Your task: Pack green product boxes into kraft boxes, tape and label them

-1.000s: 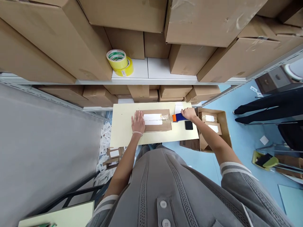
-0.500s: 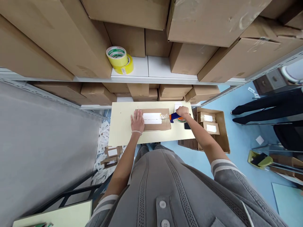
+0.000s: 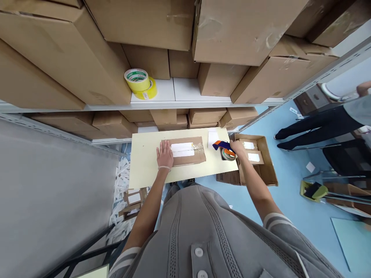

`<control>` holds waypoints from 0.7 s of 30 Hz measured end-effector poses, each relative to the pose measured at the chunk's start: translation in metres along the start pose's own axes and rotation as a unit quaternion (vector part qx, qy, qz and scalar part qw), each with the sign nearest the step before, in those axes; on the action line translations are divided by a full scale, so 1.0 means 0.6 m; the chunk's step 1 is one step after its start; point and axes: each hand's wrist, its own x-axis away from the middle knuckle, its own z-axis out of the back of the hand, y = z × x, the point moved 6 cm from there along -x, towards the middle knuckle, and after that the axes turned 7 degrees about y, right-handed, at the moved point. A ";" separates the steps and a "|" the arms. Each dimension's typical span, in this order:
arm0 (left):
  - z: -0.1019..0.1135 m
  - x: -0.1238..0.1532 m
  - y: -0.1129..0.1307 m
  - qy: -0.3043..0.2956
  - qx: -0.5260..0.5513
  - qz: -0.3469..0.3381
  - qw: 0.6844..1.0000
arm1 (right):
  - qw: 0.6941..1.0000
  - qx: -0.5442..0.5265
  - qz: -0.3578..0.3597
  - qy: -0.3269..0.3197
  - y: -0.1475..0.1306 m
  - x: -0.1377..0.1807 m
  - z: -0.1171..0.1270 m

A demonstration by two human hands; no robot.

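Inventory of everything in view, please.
cardboard parcel: 1, brown with white labels, on table under left hand
tape dispenser: 1, blue and orange, in right hand
table: 1, pale yellow, centre
white sheet: 1, white, far end of table
open carton: 1, brown, right of table
labelled parcels: 2, brown with white labels, in open carton
tape rolls: 2, yellow, on shelf
shelved cartons: many, brown, above table
packing strips: many, white, floor left of table
co-worker's legs: 2, dark trousers, right
left hand: 1, flat on parcel
right hand: 1, gripping dispenser
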 end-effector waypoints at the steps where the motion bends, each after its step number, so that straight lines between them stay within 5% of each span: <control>1: 0.000 0.000 0.000 -0.001 0.002 0.000 1.000 | 1.000 -0.008 0.002 0.015 0.000 -0.007 0.022; 6: -0.001 -0.001 0.000 0.004 -0.006 -0.004 1.000 | 0.976 -0.200 0.052 0.069 -0.052 -0.009 0.124; 10: -0.004 -0.001 -0.001 0.011 -0.015 -0.010 1.000 | 0.887 -0.376 0.254 0.090 -0.165 0.038 0.199; 15: -0.005 -0.002 -0.003 0.013 -0.006 -0.007 1.000 | 0.832 -0.305 0.410 0.218 -0.313 0.089 0.269; 21: -0.001 -0.001 -0.003 0.011 -0.001 -0.010 1.000 | 0.792 -0.142 0.507 0.310 -0.480 0.107 0.280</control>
